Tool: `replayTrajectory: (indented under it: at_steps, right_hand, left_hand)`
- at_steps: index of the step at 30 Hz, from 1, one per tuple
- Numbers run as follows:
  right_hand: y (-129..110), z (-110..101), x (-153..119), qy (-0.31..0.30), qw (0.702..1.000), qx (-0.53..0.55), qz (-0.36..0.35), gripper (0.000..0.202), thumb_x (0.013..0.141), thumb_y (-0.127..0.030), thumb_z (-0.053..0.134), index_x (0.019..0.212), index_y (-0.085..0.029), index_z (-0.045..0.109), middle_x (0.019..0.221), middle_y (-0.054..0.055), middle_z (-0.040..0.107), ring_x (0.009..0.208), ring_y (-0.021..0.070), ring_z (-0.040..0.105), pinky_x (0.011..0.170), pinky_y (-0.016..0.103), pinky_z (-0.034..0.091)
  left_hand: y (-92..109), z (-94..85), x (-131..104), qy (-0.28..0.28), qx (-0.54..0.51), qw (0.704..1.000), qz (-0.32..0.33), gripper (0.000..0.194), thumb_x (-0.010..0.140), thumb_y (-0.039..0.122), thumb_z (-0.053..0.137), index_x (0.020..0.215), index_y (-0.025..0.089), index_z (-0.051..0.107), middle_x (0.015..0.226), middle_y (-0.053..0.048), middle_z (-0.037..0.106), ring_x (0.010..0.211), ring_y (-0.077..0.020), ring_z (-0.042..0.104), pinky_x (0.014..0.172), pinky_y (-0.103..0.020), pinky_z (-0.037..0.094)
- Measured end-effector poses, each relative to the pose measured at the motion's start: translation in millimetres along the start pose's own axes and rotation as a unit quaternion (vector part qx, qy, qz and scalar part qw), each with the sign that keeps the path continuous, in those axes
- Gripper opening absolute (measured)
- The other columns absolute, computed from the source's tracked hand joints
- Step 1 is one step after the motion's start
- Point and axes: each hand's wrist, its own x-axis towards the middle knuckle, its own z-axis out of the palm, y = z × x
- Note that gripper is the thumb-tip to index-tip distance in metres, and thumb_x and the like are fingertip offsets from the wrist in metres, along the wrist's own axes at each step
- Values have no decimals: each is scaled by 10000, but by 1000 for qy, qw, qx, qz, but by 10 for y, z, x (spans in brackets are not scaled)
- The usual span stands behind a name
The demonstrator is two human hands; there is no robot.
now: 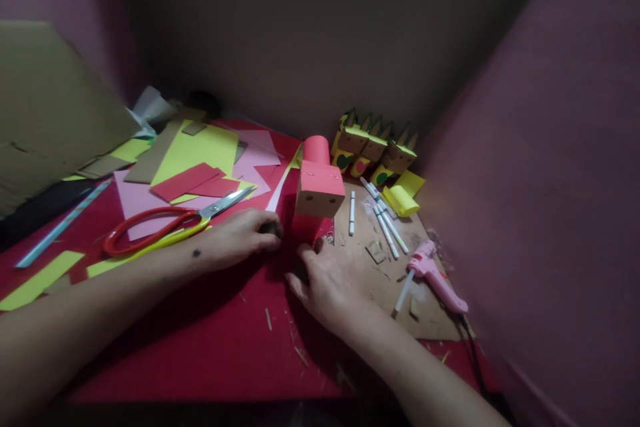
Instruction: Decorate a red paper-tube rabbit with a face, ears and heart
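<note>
A cardboard box figure [321, 197] with a red paper top and two dark dots on its front stands in the middle. Behind it rises a red paper roll [317, 149]. My left hand [245, 235] rests on the red tabletop, left of the figure, fingers curled round a small dark thing [271, 229] too dim to name. Just in front of the figure, my right hand [325, 283] is bent inward, thumb and forefinger about a dark spot I cannot make out. Near my left wrist lie scissors [200, 215] with red and yellow handles.
Red, pink and yellow paper [200, 160] lies at the left, with a striped straw [65, 223]. Several decorated yellow holders [373, 150] stand at the back right. On a cardboard sheet [360, 280] lie markers [387, 230] and a pink glue gun [435, 273].
</note>
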Motion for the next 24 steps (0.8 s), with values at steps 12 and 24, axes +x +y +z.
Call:
replayTrajectory:
  at_steps: [12, 24]
  right_hand:
    - [532, -30, -180, 136, 909, 378, 115, 305, 827, -323, 658, 1107, -207, 688, 875, 55, 753, 749, 231, 750, 683, 376, 609]
    - [550, -544, -141, 187, 767, 603, 114, 218, 599, -329, 879, 686, -182, 743, 665, 40, 739, 584, 137, 641, 551, 274, 519]
  left_hand:
    - [154, -74, -85, -36, -108, 992, -50, 196, 657, 358, 685, 786, 214, 659, 651, 17, 665, 605, -173, 599, 573, -284, 446]
    - [333, -406, -249, 5, -125, 992, 10, 205, 738, 430, 785, 716, 227, 801, 713, -35, 762, 684, -201, 656, 631, -295, 484]
